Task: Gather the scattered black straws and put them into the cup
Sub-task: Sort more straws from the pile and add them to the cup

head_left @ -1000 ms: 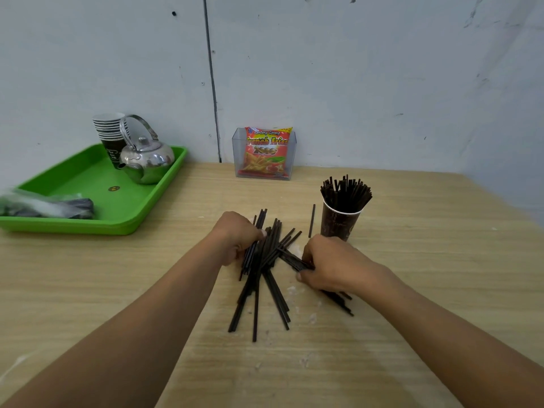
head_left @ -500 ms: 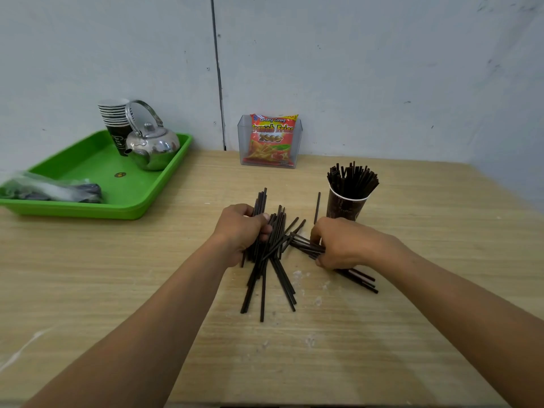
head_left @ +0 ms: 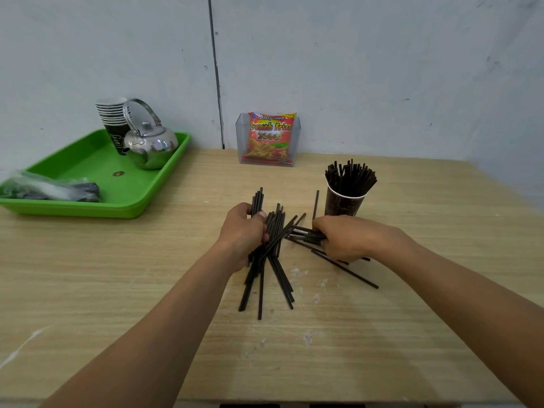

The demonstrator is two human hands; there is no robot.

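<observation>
Packet (head_left: 270, 136) reads "French Fries 2000"; left hand (head_left: 243, 234) grips straws (head_left: 265, 278), right hand (head_left: 350, 240) clutches more beside cup (head_left: 344, 206).

Snack packet (head_left: 269, 136) standing in the clear holder (head_left: 242, 142) against the wall is showing "Kentang Goreng" along its top, "French Fries" in large letters and "2000" beneath, while pale lettering on the stacked paper cups (head_left: 112, 120) is staying too blurred to read.

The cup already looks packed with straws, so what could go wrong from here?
The cup stands just behind the right hand holding straws, so a lift could knock it over. The left hand grips an uneven bundle with splayed ends, so some may slip out. The single straw lying beside the cup could be missed.
</observation>
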